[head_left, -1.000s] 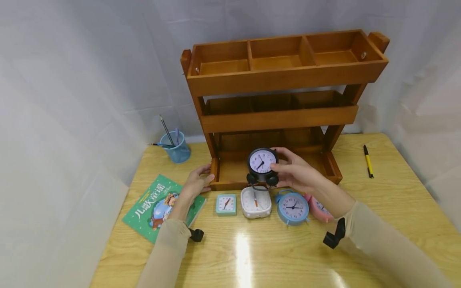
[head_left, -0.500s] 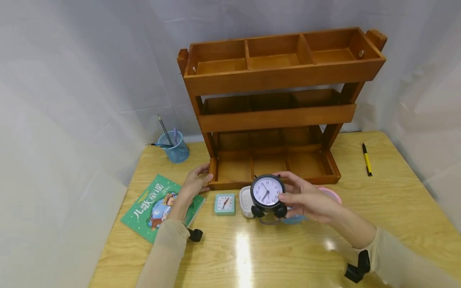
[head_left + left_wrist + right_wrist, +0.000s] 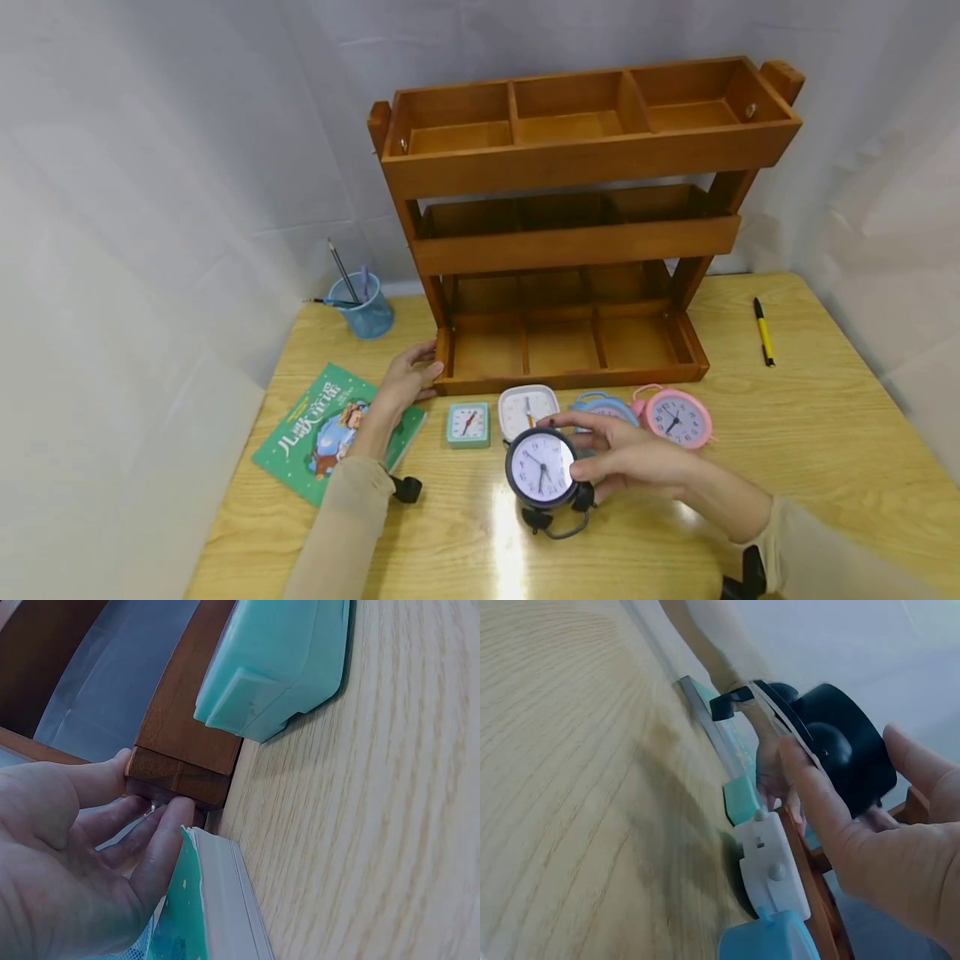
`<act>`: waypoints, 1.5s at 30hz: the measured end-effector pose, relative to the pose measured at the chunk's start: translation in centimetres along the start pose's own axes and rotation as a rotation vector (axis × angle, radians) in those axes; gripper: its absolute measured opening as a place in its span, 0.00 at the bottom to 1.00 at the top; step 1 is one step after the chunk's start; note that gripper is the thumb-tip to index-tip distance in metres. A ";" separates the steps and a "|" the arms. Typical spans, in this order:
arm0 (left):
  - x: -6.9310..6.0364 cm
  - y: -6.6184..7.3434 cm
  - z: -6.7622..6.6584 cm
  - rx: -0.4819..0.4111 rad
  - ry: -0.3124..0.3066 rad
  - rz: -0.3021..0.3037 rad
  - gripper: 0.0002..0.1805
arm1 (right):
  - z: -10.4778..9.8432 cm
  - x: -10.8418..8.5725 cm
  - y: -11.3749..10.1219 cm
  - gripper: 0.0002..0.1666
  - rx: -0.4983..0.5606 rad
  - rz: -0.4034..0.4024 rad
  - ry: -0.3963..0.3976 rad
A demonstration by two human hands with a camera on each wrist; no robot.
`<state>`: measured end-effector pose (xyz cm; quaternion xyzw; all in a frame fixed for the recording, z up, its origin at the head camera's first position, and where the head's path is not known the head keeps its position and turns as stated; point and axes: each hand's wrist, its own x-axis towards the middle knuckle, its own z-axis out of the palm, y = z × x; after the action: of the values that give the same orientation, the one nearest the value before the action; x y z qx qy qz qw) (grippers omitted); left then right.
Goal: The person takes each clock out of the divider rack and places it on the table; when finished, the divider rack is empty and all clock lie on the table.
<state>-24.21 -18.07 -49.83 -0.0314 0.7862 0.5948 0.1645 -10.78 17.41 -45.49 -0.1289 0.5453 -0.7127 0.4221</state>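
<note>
My right hand holds a black twin-bell alarm clock above the table, its bells pointing down toward me. In the right wrist view the clock's dark side sits between thumb and fingers. My left hand grips the lower left corner of a brown wooden rack; the left wrist view shows thumb and fingers on either side of that corner. Before the rack stand a mint square clock, a white clock, a blue clock, partly hidden by my right hand, and a pink clock.
A green book lies under my left forearm. Behind it stands a blue mesh cup with pens and a pencil. On the right side of the table lies a yellow and black pen. White cloth hangs behind the rack.
My right hand has carried the black clock from over the rack's bottom tier toward me, past the row of clocks, tilting it. The left hand has stayed on the rack's corner.
</note>
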 end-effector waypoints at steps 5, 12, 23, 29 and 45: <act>0.0 0.0 0.0 0.000 -0.003 0.003 0.31 | 0.1 0.5 0.8 0.45 -0.074 0.053 -0.060; -0.1 0.1 -0.1 -0.001 0.000 0.001 0.31 | 0.4 1.3 1.9 0.41 -0.145 0.095 -0.092; -0.1 0.1 -0.1 0.005 -0.001 -0.002 0.31 | 0.6 2.2 3.2 0.41 -0.185 0.148 -0.119; 0.0 -0.1 -0.1 -0.002 -0.001 -0.002 0.31 | 0.6 2.6 3.7 0.37 -0.195 0.151 -0.120; 0.1 -0.3 0.0 -0.023 0.003 0.007 0.31 | 1.4 2.4 3.2 0.33 -0.422 0.142 0.053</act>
<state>-24.20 -18.10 -50.11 -0.0315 0.7797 0.6043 0.1609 -9.91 14.53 -48.51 -0.1567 0.7009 -0.5546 0.4203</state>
